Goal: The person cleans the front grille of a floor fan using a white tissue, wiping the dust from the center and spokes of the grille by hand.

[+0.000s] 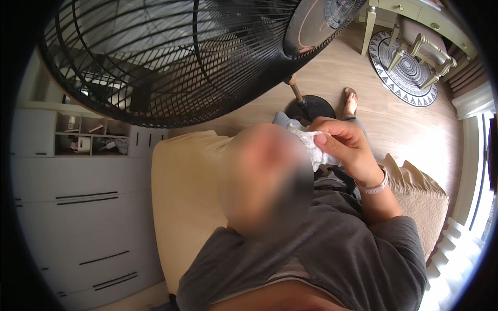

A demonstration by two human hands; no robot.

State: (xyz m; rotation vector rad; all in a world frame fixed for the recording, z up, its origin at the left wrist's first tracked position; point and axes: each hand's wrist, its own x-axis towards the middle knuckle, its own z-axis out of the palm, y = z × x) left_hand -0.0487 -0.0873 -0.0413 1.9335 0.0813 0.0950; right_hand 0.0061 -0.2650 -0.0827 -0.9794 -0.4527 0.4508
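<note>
My right hand (346, 145), with a light band (376, 188) on its wrist, pinches a crumpled piece of white textured fabric (321, 154) between thumb and fingers. A large blurred patch covers my left hand and most of that forearm, so its grip is hidden. The fabric's left side runs in behind the same patch. Just beyond the fabric, some grey-blue cloth (284, 119) shows. Below both hands is my lap, in a dark grey top (334, 229).
A big black fan (218, 66) looms close at upper left, its round base (328, 107) on the wooden floor. I am on a bed with a beige cover (183, 202). White cabinets (89, 229) line the left; a chair (424, 46) stands on a round patterned rug (414, 95) by a desk (424, 15).
</note>
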